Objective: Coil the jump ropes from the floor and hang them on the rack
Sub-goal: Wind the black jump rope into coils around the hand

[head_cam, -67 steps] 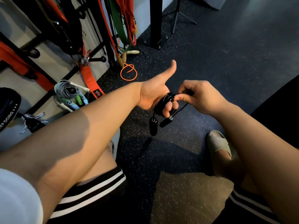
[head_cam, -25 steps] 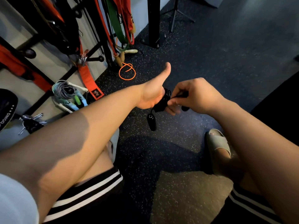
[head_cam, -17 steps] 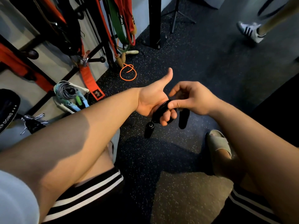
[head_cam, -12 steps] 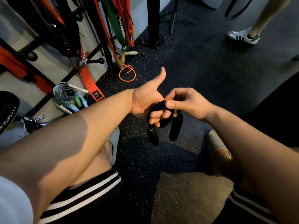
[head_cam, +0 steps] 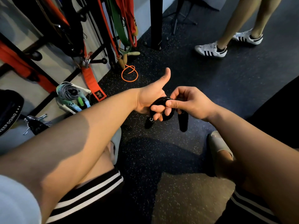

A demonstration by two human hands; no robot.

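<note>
The head view looked down on a dark speckled gym floor point(head_cam: 226, 88), with a black rack point(head_cam: 72, 75) of straps and bands along the left wall and another person's sneakers point(head_cam: 210, 50) at the far side. A grey-green bundle of ropes point(head_cam: 68, 92) already hung on the rack, and an orange rope point(head_cam: 129, 74) lay loose on the floor by its foot.

In mid-air over the floor, the left hand point(head_cam: 150, 97) had its thumb up and its fingers curled through the tight loops of the black jump rope point(head_cam: 161, 101). The right hand point(head_cam: 191, 101) pinched the top of the loops between thumb and forefinger. Both handles point(head_cam: 183, 122) dangled below.

The coil looked nearly finished. To end it well, the right hand would probably need to cinch the last turn snugly around the loops while the left held them stacked, leaving the handles even so the bundle would sit on a peg point(head_cam: 98, 60) without unwinding.
</note>
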